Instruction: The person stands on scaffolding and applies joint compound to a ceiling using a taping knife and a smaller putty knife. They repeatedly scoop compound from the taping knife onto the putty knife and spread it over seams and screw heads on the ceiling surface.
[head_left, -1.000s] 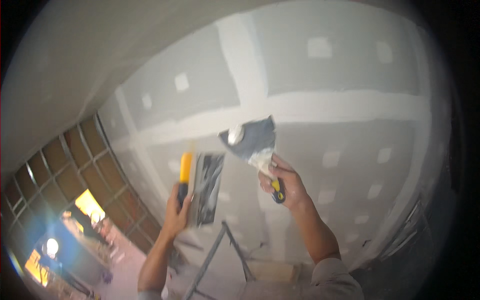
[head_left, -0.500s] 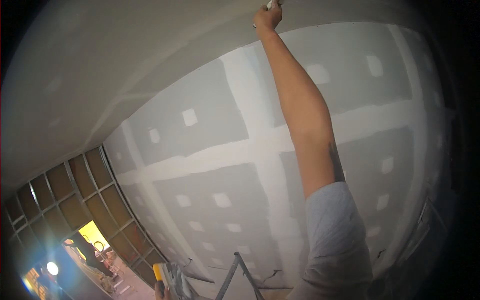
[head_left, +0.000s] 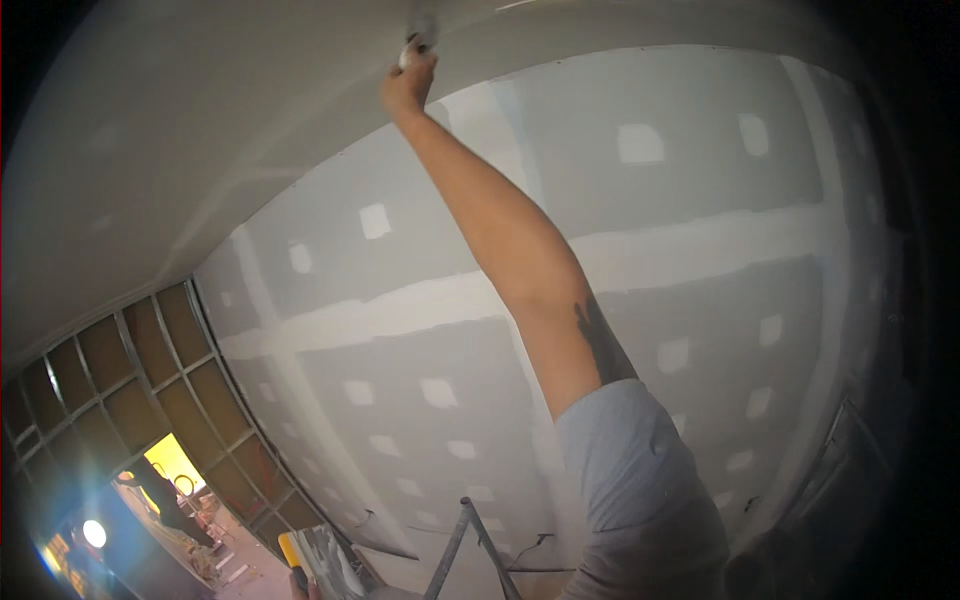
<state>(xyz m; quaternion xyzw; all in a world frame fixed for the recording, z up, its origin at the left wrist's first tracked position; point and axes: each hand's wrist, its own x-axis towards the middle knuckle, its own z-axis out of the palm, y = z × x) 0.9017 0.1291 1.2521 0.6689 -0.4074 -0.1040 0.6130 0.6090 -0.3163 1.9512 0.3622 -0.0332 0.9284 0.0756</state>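
Observation:
My right arm is stretched up, and my right hand (head_left: 408, 88) is closed around the pale handle of a putty knife (head_left: 424, 22). The knife's blade, blurred, is against or very near the grey ceiling (head_left: 250, 110); I cannot tell if it touches. A fresh pale streak (head_left: 525, 4) shows on the ceiling to the right of it. At the bottom edge my left hand (head_left: 303, 588), mostly cut off, grips a metal mud pan (head_left: 332, 562) with a yellow edge and whitish smears.
Ahead stands a drywall wall (head_left: 420, 360) with white compound bands and patches. The top of a stepladder-like frame (head_left: 466, 520) rises below. At left are metal studs (head_left: 140, 350), a bright lamp (head_left: 94, 533) and a doorway with a person (head_left: 178, 505) beyond it.
My right hand has swept left along the ceiling with the putty knife, leaving a pale streak behind it. The mud pan in my left hand has shifted slightly left in view.

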